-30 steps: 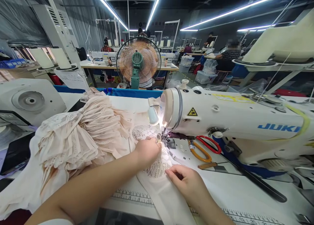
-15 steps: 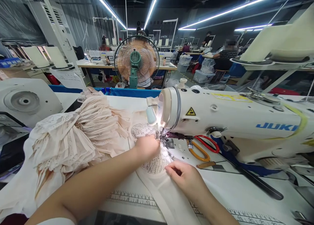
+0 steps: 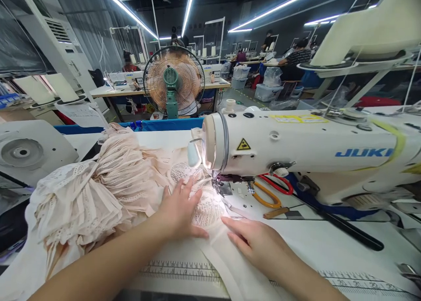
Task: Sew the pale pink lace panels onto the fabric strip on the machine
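A cream lace garment piece lies under the lit needle area of a white sewing machine, its plain fabric running down over the table's front edge. My left hand rests on the piece's left side, open, with its fingers spread flat. On the right edge of the lace, my right hand touches the fabric with its fingers stretched out and a gap between them; nothing is gripped in it. The presser foot stands just beyond the lace, partly hidden by glare.
A heap of cream lace pieces fills the left side. Right of the needle lie scissors with red and orange handles and a wooden-handled tool. A printed ruler runs along the front edge. A large fan stands behind.
My left hand has come back from beside the needle and opened, fingers now spread on the fabric. My right hand's fingers have straightened. The whole view has shifted slightly.
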